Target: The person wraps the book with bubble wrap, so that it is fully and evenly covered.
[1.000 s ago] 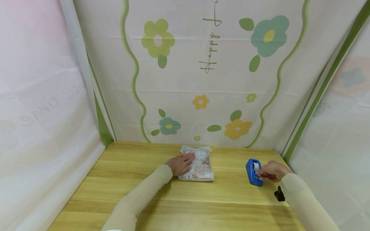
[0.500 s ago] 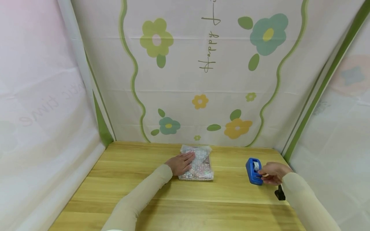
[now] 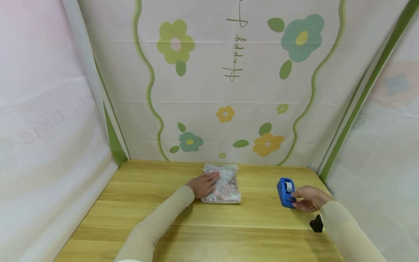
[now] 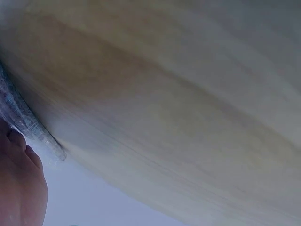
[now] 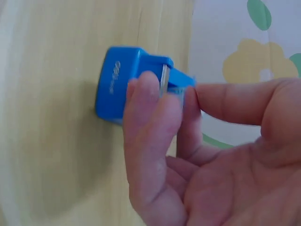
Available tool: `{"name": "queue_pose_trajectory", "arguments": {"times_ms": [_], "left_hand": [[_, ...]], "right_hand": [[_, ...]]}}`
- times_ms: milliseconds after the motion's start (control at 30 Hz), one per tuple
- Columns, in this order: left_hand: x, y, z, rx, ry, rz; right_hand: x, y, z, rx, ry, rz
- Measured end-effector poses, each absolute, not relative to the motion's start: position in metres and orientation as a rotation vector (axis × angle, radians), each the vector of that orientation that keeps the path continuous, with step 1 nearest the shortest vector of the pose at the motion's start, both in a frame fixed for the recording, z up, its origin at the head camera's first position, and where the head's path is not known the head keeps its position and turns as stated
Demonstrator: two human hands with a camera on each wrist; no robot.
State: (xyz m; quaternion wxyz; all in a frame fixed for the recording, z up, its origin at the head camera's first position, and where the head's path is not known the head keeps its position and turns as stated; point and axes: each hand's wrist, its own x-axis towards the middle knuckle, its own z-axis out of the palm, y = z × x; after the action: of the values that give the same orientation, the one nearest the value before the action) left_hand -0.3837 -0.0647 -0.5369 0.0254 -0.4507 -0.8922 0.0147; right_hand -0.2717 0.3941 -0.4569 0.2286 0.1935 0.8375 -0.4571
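Note:
My left hand (image 3: pixel 203 185) rests with extended fingers on the left side of a flat bubble-wrapped package (image 3: pixel 226 187), near the table's back edge. In the left wrist view, the edge of the package (image 4: pixel 28 120) shows beside that hand's fingers (image 4: pixel 21 169). Over on the right stands a blue tape dispenser (image 3: pixel 284 193) holding a roll of tape (image 3: pixel 288 187). My right hand (image 3: pixel 311 198) is at its near right side. Seen from the right wrist, thumb and forefinger pinch the tape's end by the cutting edge of the dispenser (image 5: pixel 115 82); the other fingers partly cover it.
A small black object (image 3: pixel 316 223) lies by the right sleeve, its kind unclear. The wooden table (image 3: pixel 196 240) is enclosed by a flower-printed cloth (image 3: pixel 193 91) at the back and by cloth sides left and right.
My right hand stays at the tape dispenser, its fingers shifting slightly and moving a little lower on it. The left hand keeps its place on the package. The head view drifts slightly.

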Motion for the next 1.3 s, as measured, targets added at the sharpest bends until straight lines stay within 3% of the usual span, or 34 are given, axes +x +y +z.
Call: {"name": "queue_pose_trajectory", "arguments": {"times_ms": [633, 1033, 1300], "left_hand": [[-0.386, -0.065, -0.536, -1.39, -2.776, 0.058], [-0.383, -0.065, -0.534, -1.398, -2.797, 0.042], [-0.384, -0.065, -0.534, -1.403, -2.788, 0.021]], "right_hand": [[-0.233, 0.398, -0.492, 0.497, 2.182, -1.802], [-0.215, 0.399, -0.502, 0.342, 1.968, -1.888], [-0.213, 0.393, -0.506, 0.38, 2.07, -1.833]]}}
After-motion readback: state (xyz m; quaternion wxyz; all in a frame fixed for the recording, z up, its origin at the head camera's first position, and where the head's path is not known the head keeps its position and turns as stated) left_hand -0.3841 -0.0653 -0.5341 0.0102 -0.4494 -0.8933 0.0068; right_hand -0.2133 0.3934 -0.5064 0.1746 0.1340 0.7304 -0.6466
